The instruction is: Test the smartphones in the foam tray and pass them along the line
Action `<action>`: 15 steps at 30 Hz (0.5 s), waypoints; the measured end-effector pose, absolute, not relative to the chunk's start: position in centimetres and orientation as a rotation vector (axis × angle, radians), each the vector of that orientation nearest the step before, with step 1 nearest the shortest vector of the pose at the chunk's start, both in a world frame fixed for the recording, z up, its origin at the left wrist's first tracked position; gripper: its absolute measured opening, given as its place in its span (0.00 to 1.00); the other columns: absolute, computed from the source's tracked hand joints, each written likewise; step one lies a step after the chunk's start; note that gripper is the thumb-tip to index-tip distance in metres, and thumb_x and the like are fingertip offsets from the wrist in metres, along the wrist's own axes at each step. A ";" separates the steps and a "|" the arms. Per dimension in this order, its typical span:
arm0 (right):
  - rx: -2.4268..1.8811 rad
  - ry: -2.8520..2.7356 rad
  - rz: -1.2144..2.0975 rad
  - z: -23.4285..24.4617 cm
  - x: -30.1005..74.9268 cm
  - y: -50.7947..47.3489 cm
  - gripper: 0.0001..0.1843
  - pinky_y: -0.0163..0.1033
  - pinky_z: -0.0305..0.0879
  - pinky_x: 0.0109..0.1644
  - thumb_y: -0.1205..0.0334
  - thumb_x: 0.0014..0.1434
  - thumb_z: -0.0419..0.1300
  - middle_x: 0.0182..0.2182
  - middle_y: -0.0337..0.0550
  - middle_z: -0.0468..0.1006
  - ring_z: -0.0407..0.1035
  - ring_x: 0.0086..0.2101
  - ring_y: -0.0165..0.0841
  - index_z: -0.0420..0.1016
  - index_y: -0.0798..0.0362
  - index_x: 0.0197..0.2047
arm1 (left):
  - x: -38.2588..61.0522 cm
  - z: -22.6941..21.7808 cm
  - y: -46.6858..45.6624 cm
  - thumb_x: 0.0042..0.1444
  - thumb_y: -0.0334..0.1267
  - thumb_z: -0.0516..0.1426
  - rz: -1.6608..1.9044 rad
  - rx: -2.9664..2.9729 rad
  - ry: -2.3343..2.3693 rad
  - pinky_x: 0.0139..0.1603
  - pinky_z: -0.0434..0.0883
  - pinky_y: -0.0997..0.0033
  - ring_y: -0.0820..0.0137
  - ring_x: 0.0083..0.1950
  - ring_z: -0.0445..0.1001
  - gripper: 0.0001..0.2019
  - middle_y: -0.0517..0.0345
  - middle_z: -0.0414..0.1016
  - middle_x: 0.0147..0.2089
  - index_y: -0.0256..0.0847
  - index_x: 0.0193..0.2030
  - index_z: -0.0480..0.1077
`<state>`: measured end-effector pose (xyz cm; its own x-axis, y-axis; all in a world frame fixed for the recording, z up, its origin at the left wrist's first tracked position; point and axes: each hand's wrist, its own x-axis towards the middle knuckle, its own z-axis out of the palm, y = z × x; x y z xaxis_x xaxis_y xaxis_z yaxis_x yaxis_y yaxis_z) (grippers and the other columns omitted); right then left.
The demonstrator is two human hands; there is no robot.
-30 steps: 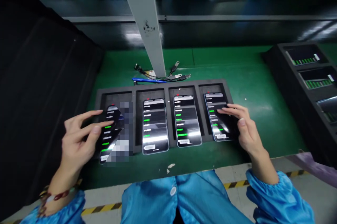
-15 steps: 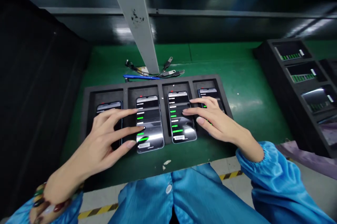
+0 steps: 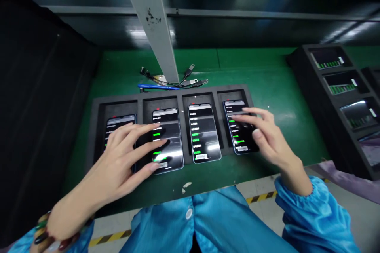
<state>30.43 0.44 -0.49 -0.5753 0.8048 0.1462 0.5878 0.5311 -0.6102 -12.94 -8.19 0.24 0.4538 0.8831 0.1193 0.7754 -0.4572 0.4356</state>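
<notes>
Several smartphones lie face up in a black foam tray, their dark screens lit with lists of white and green text. My left hand (image 3: 126,154) is open over the second smartphone (image 3: 170,142) from the left, fingers spread at its screen. Part of the leftmost smartphone (image 3: 120,121) is hidden beneath that hand. My right hand (image 3: 268,134) is open too, its fingertips at the screen of the rightmost smartphone (image 3: 237,138). Between the hands, the third smartphone (image 3: 204,132) shows fully. Whether the fingertips press the glass, I cannot tell.
The black foam tray (image 3: 180,126) rests on a green bench. Behind it are short black cables (image 3: 190,82), a blue pen (image 3: 157,86) and a grey metal post (image 3: 148,15). Another foam tray (image 3: 320,98) with phones stands at right. A dark panel (image 3: 44,98) borders the left.
My right hand has moved right, from the third smartphone to the rightmost one. The left hand stays over the second smartphone with its fingers slightly shifted. The list on the third screen has scrolled down.
</notes>
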 end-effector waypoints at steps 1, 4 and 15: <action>-1.222 -2.307 0.690 -0.8 31.4 0.5 0.26 0.65 0.57 0.75 0.45 0.83 0.46 0.66 0.46 0.80 0.64 0.72 0.51 0.73 0.39 0.74 | -12.3 0.4 -8.1 0.74 0.46 0.58 0.472 2.417 1.385 0.77 0.61 0.30 0.44 0.75 0.65 0.22 0.51 0.67 0.79 0.55 0.72 0.74; -1.298 -2.272 0.714 -1.6 33.6 -0.2 0.25 0.65 0.57 0.74 0.44 0.82 0.47 0.63 0.44 0.83 0.65 0.71 0.51 0.76 0.38 0.71 | -10.1 1.0 -7.6 0.74 0.47 0.59 0.433 2.490 1.329 0.77 0.63 0.31 0.44 0.74 0.66 0.23 0.49 0.67 0.79 0.53 0.72 0.73; -1.189 -2.181 0.752 -2.2 34.4 -1.7 0.30 0.64 0.62 0.71 0.36 0.81 0.46 0.62 0.46 0.84 0.70 0.67 0.52 0.79 0.39 0.70 | -4.2 1.2 -5.9 0.77 0.54 0.55 0.299 2.670 1.306 0.78 0.64 0.30 0.44 0.75 0.69 0.24 0.40 0.70 0.77 0.42 0.68 0.78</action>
<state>34.37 -1.74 -2.24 -0.4649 0.8647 0.1903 0.5636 0.4548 -0.6895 -4.15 -5.93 1.19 0.6003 0.7920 0.1107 0.7614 -0.6084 0.2240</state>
